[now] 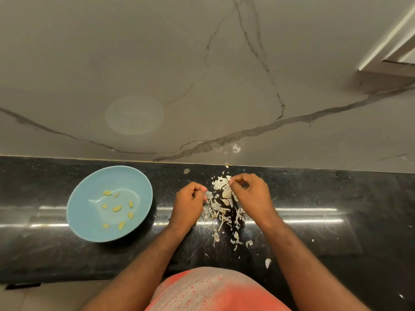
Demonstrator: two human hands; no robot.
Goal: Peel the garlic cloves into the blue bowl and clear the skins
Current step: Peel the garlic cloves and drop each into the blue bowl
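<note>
A: A black stone worktop (314, 194) runs under a veined grey wall (202, 75). How far along are we?

B: Several peeled cloves (117, 208) lie in the blue bowl (134, 176) on our left. The skins (221, 212) lie strewn between our hands, so we judge the clearing is not yet begun.

A: And our hands?

B: Our right hand (249, 194) pinches a flake at the pile's far end. Our left hand (189, 205) has its fingers curled at the pile's edge. We cannot tell what they hold, if anything.

A: Which way do things lie?

B: The cloves point every way. The pile's long axis runs from the wall towards us.
</note>
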